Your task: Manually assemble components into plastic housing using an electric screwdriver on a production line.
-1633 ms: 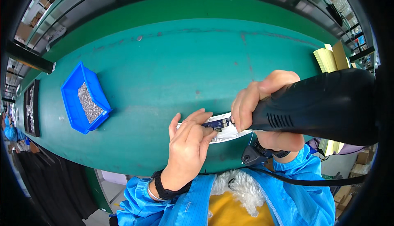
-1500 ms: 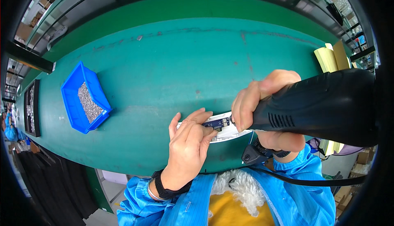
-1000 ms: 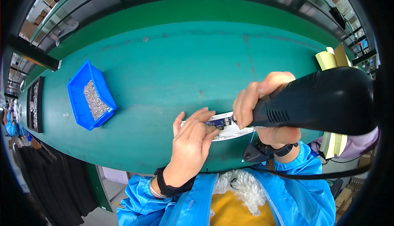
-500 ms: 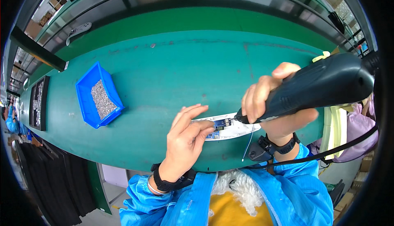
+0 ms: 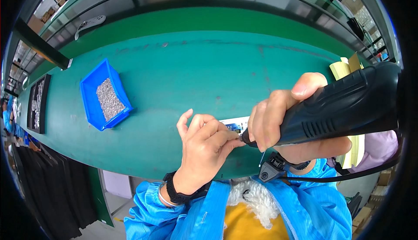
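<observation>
My right hand (image 5: 272,120) is wrapped round a large black electric screwdriver (image 5: 344,103), tilted with its tip pointing down to the left. At that tip, the thumb and fingers of my left hand (image 5: 202,148) are pinched together; whatever they hold is too small to make out. Behind and under both hands lies a white plastic housing (image 5: 242,120), mostly hidden, with a blue circuit board (image 5: 234,127) showing in it. A thin blue wire (image 5: 261,158) hangs down from beneath the right hand.
Left of the hands stands a blue bin (image 5: 89,94) of small metal screws (image 5: 109,99). Further left is a black tray (image 5: 32,120) with small parts. A white elongated part (image 5: 92,22) lies at the far left. Yellow strips (image 5: 357,153) and a pink bag (image 5: 381,146) are at right.
My left hand has moved from the circuit board to the screwdriver's tip, its fingers now pinched there. The screwdriver has come slightly down and left, and now hides more of the housing.
</observation>
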Available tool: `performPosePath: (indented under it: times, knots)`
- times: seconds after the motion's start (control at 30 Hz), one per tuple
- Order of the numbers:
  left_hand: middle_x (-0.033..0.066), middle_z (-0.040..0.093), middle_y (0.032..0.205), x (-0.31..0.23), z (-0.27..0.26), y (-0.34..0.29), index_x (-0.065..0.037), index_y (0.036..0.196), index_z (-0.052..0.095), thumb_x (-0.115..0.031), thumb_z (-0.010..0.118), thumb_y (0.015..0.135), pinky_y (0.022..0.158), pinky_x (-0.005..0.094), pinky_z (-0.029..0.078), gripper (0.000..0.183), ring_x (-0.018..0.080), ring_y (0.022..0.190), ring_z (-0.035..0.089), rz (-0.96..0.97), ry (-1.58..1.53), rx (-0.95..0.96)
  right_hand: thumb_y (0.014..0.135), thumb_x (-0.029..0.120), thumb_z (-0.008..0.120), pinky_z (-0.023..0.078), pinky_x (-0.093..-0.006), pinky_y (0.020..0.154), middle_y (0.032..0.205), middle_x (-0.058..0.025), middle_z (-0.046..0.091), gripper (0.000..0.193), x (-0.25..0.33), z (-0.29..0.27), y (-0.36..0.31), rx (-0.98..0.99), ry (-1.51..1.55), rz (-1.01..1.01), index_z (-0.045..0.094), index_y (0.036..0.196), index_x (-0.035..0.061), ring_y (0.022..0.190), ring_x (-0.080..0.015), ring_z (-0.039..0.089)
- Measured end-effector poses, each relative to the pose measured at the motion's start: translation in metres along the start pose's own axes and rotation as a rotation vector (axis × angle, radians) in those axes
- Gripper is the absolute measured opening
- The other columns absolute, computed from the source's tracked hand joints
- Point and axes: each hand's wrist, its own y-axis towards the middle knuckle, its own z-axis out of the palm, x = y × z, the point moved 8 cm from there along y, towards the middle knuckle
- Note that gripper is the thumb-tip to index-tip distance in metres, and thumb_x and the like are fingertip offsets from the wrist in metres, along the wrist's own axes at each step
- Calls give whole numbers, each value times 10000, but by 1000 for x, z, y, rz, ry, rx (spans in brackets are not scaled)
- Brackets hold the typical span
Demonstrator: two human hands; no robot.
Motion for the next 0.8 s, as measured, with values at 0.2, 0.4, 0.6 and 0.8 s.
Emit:
performPosePath:
  times: [0.2, 0.4, 0.6, 0.8]
  knots:
    - [-48, 502, 649, 6, -2, -5, -139, 649, 643, -176, 735, 583, 915, 427, 232, 119, 147, 765, 488, -20, -11, -22, 731, 639, 511, 458, -298, 510, 659, -98, 529, 733, -5, 6, -1, -29, -43, 84, 318, 1154, 72, 510, -186, 526]
    - [40, 560, 894, 10, -4, -7, -73, 1008, 578, -219, 731, 615, 962, 474, 221, 447, 230, 934, 521, -70, -4, 54, 720, 641, 529, 455, -295, 517, 652, -107, 535, 747, -17, 8, -4, -15, -41, 135, 329, 1140, 56, 503, -186, 523]
    - [112, 546, 1099, 30, 12, -16, -36, 1145, 494, -212, 716, 642, 1002, 512, 208, 577, 269, 1118, 472, -73, -22, 264, 708, 677, 502, 443, -280, 481, 597, -87, 521, 760, -28, 5, -9, -168, -92, 75, 337, 1116, 57, 465, -170, 513]
    - [91, 559, 1088, 30, 11, -16, -51, 1112, 511, -189, 718, 638, 1002, 508, 214, 535, 255, 1084, 499, -74, -34, 262, 699, 688, 499, 438, -278, 460, 580, -83, 513, 761, -34, 8, -7, -158, -65, 95, 344, 1101, 62, 444, -166, 505]
